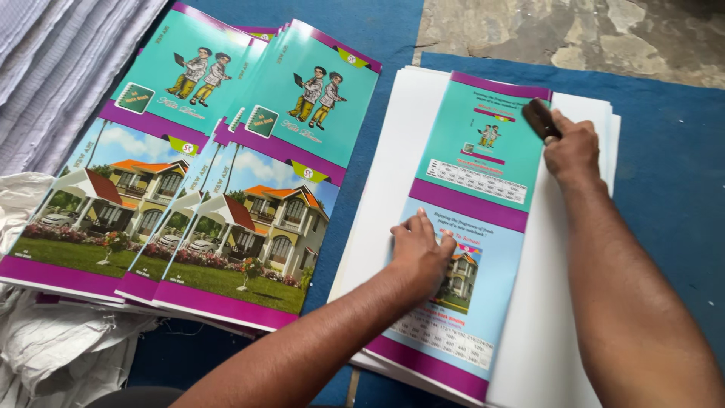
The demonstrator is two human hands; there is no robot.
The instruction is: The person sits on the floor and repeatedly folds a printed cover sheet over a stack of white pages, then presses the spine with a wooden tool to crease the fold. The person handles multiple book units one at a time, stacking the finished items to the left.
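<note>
Head view, left hand: my left hand point(419, 253) lies flat, fingers spread, pressing the printed cover sheet point(468, 227) at the lower centre of the frame.
Head view, right hand: my right hand point(572, 147) has its grip pinched on a small dark block point(539, 119), set on the sheet's upper right corner.
Cover sheet: it lies face up on a stack of white paper point(559, 302), along the stack's left part.
Surroundings: fanned piles of printed covers point(226, 189) at left, blue mat point(672, 189) beneath, white cloth point(45, 355) at lower left.
Risk: if my flat hand eases, I judge the block could drag the sheet askew or crease it.
</note>
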